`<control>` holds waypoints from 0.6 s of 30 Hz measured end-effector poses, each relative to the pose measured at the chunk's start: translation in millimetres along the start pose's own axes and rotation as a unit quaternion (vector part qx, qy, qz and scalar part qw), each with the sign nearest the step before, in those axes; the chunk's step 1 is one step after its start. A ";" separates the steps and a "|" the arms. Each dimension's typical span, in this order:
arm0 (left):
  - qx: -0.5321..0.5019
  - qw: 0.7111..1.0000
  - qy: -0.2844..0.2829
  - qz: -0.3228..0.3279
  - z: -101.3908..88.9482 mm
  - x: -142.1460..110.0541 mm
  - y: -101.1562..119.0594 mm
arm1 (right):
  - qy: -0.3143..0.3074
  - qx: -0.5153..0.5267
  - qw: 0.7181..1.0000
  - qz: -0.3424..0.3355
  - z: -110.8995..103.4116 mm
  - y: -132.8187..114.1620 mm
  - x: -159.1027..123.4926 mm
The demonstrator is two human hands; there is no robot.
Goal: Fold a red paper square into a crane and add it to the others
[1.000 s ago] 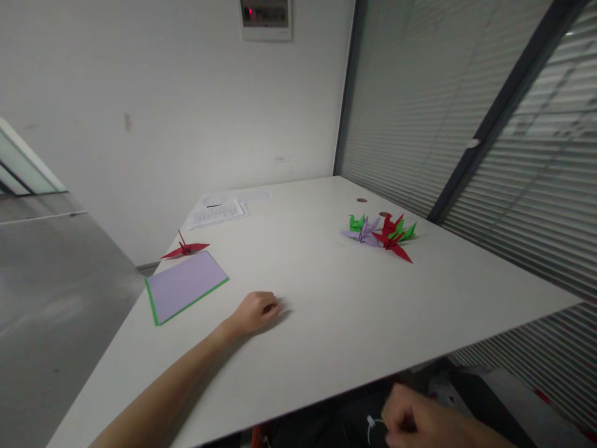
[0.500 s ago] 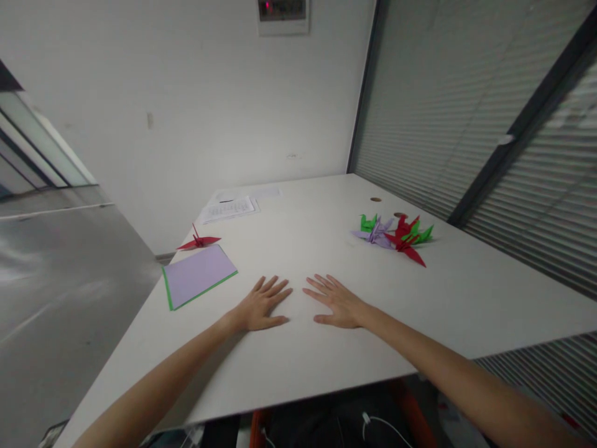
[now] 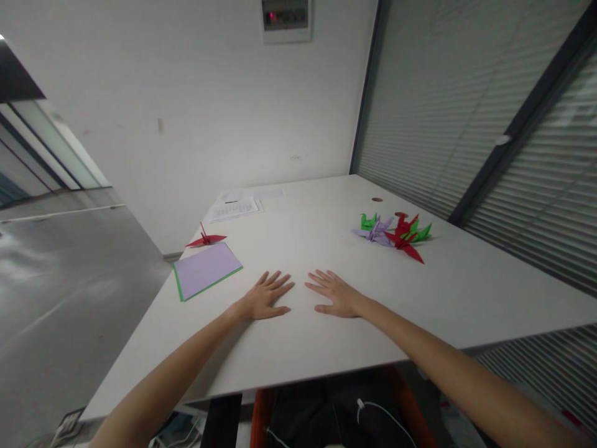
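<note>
Palm down on the white table [image 3: 298, 348], my left hand [image 3: 267, 296] has its fingers spread and holds nothing. My right hand [image 3: 336, 295] lies flat beside it, fingers also spread, with a small gap between the two. Left of my left hand is a stack of paper sheets [image 3: 208, 269], lilac on top with green edges showing beneath. Just behind the stack stands a red origami crane [image 3: 206, 239]. Beyond my right hand sits a cluster of several origami cranes: a lilac crane [image 3: 377, 232], red cranes [image 3: 402, 238] and green ones [image 3: 422, 233].
Printed papers [image 3: 236, 209] with a pen lie at the far left of the table. Round cable holes [image 3: 377, 200] are near the right side. A wall [image 3: 209, 93] closes the far end, and blinds [image 3: 420, 137] run along the right.
Both hands stay flat in the same place on the table. Only the camera view has shifted slightly; the cranes and paper have not moved.
</note>
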State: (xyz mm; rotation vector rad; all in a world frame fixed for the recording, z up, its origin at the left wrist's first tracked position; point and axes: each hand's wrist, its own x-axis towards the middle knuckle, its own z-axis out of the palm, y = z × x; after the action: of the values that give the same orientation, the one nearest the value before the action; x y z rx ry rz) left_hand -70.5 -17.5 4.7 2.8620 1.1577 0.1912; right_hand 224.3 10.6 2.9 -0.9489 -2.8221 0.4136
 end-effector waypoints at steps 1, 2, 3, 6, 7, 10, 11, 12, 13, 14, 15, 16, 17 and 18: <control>-0.004 1.000 0.024 0.008 -0.1 -1.0 0.5 | 0.018 0.013 1.000 0.000 -2.5 -1.6 -2.5; -0.010 0.998 0.054 0.015 -0.2 -2.5 1.3 | 0.045 0.027 0.999 0.001 -5.1 -4.0 -7.7; -0.018 0.996 0.090 0.019 -0.4 -4.7 2.3 | 0.078 0.043 0.996 0.004 -7.4 -7.2 -16.2; -0.021 0.984 0.177 -0.001 -2.8 -14.3 6.9 | 0.197 0.073 0.977 0.049 -5.3 -23.1 -64.3; -0.012 0.983 0.181 -0.007 -4.3 -17.9 8.9 | 0.230 0.068 0.969 0.062 0.2 -30.4 -86.9; -0.011 0.988 0.150 0.017 -8.9 -26.1 16.2 | 0.278 0.071 0.955 0.069 34.9 -53.6 -161.0; -0.015 0.989 0.144 0.025 -9.6 -27.6 19.0 | 0.260 0.101 0.957 0.084 51.8 -59.8 -183.5; -0.020 0.989 0.141 0.033 -9.6 -28.3 21.8 | 0.242 0.135 0.953 0.119 70.5 -64.2 -203.2; -0.026 0.989 0.143 0.035 -8.8 -28.5 24.4 | 0.238 0.169 0.940 0.178 90.3 -66.5 -219.6; -0.033 0.988 0.147 0.035 -7.3 -28.2 26.7 | 0.237 0.205 0.916 0.251 110.3 -66.6 -232.5; -0.040 0.987 0.152 0.032 -5.3 -27.7 28.5 | 0.237 0.243 0.881 0.328 130.0 -64.8 -242.3; -0.047 0.986 0.158 0.026 -3.1 -27.2 29.6 | 0.235 0.279 0.841 0.399 148.9 -61.6 -249.8; -0.054 0.985 0.164 0.019 -0.8 -26.7 30.0 | 0.226 0.313 0.805 0.450 166.5 -58.0 -255.6; -0.060 0.984 0.168 0.012 1.3 -26.4 29.9 | 0.217 0.347 0.775 0.481 182.5 -54.7 -260.4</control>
State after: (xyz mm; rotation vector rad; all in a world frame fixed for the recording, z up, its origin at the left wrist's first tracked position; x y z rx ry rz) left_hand -68.6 -57.4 3.6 2.8088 1.1112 0.7419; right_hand 360.5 -228.8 -165.1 -1.8620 -1.3600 1.0500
